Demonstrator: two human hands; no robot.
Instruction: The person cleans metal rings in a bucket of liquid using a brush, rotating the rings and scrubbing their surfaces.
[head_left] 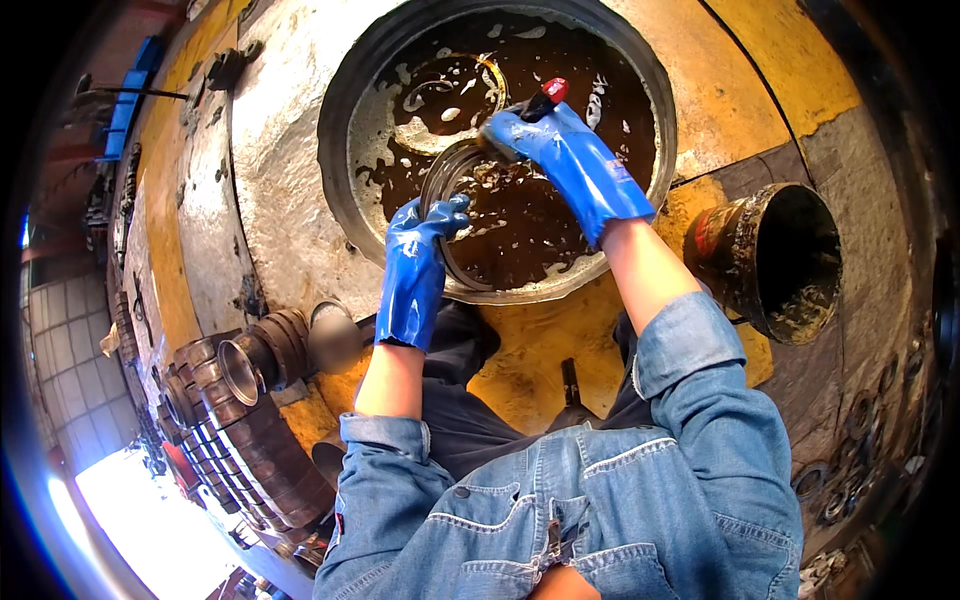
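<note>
Beyond the denim jacket (600,500), gripping the metal ring (455,162) within the round tub (340,140) with the left hand (415,238) and a red-tipped brush (556,90) with the right hand (548,132), ideally bracing firmly while following the curve evenly.

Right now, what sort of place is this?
Probably a metal workshop: there are brown metal rings stacked at the left, a wide tub of murky, frothy liquid, and a grimy bucket.
</note>
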